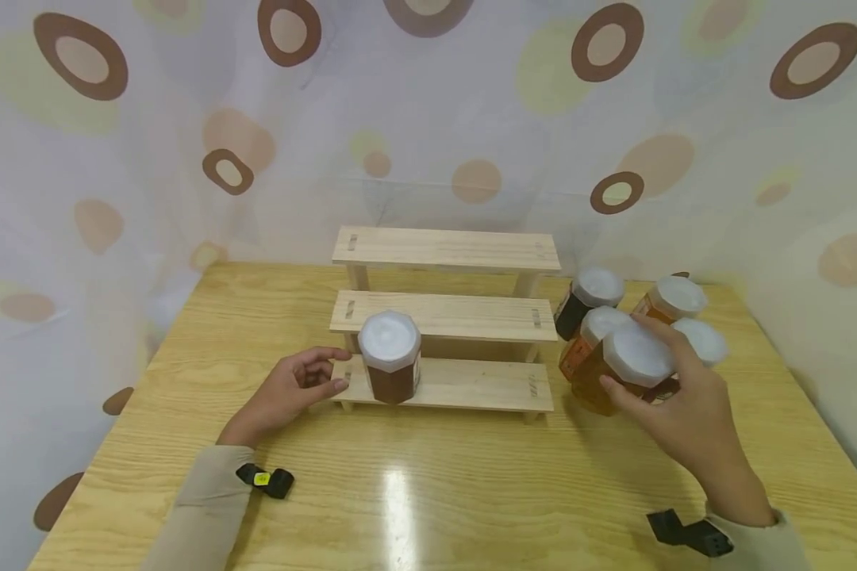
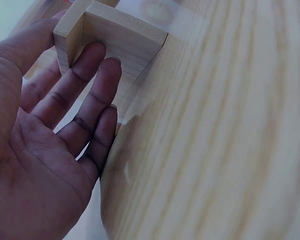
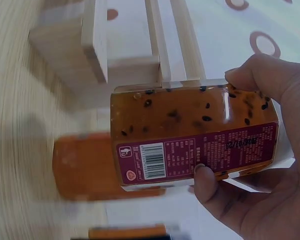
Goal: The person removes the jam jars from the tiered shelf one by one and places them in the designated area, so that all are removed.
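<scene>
My right hand (image 1: 696, 416) grips a jar of amber preserve (image 1: 600, 385) by its pale lid, at the right of the shelf. In the right wrist view, dark seeds and a purple label with a barcode show on this tilted jar (image 3: 195, 127). My left hand (image 1: 293, 388), fingers loosely bent, is beside the left end of the lowest step of the wooden shelf (image 1: 471, 382). In the left wrist view its fingers (image 2: 92, 102) are close to the shelf's end; I cannot tell whether they touch. A jar with dark brown contents (image 1: 391, 377) stands on that lowest step, left of its middle.
Several more lidded jars stand right of the shelf, among them a dark jar (image 1: 574, 313), an orange jar (image 1: 577, 357) and an amber jar (image 1: 655, 305). The shelf's middle step (image 1: 471, 317) and top step (image 1: 446, 247) rise behind. A patterned curtain (image 1: 428, 119) hangs behind the table (image 1: 328, 492).
</scene>
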Tool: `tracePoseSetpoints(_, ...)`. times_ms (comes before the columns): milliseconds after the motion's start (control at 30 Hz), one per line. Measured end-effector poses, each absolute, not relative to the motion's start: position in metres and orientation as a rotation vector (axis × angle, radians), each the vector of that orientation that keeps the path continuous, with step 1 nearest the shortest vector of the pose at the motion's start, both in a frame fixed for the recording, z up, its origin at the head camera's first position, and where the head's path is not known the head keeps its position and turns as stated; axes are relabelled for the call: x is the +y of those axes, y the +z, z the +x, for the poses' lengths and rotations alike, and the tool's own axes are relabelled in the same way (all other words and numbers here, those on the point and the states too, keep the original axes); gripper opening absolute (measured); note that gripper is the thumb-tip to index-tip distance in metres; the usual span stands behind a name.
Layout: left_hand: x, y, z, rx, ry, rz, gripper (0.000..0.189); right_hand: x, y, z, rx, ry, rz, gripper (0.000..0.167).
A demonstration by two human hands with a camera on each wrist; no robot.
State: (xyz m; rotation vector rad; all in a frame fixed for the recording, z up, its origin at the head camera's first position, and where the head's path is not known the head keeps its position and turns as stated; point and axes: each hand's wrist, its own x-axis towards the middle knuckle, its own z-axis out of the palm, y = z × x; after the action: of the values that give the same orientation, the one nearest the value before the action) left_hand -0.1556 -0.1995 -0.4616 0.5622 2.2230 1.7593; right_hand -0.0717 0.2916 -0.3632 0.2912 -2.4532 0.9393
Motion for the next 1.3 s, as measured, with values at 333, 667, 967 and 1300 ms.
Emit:
tracePoseSetpoints(333,-0.200,-0.462,-0.154,2.218,1.771,0.570,0.039,0.322,-0.364,-0.056,-2.489,0.913,0.134,0.087)
tracePoseSetpoints(667,-0.199,-0.461,-0.154,2.236,1.753,0.542,0.039,0.350,-0.372,-0.045,-2.476,0.888,0.012,0.089)
tracePoseSetpoints(967,-0.200,-0.460,-0.153,2.255,1.735,0.523,0.039,0.373,-0.387,-0.033,-2.486,0.860,-0.178,0.085)
tracePoseSetpoints(1300,-0.199,-0.460,-0.153,2.247,1.742,0.513,0.039,0.381,-0.394,-0.033,-2.482,0.840,-0.169,0.087)
